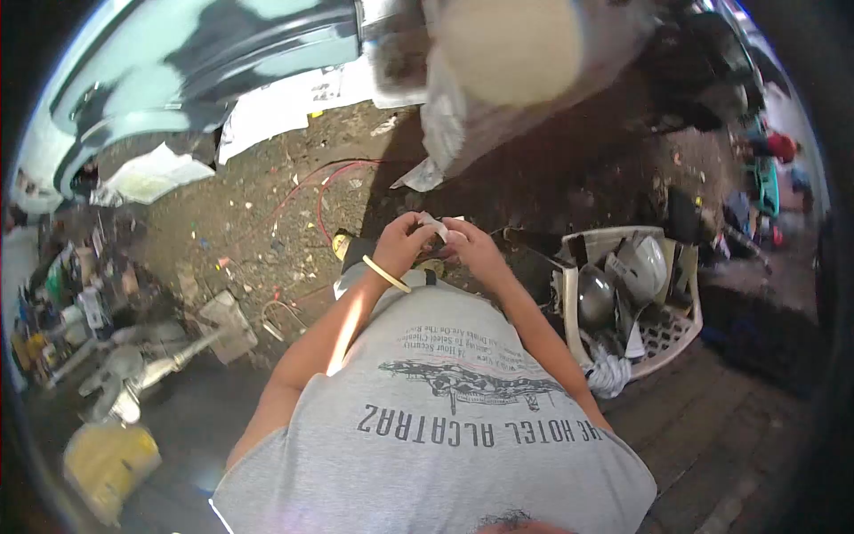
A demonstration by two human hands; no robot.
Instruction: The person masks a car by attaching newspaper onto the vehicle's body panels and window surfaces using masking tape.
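In front of my shirt, both hands meet around a small, pale, crumpled piece (pixel 433 225) that looks like paper or cloth. My left hand (pixel 405 240), with a yellow band on its wrist, pinches it from the left. From the other side my right hand (pixel 474 250) has its fingers closed on the same piece. Part of it is hidden by the fingers, and its exact kind does not show.
A pale car (pixel 205 62) stands at upper left, with paper sheets (pixel 267 116) along its lower edge. Translucent sheeting (pixel 445 125) hangs ahead. A red hose (pixel 322 200) crosses the littered dirt. At right, a plastic chair (pixel 680 334) holds metal and plastic items.
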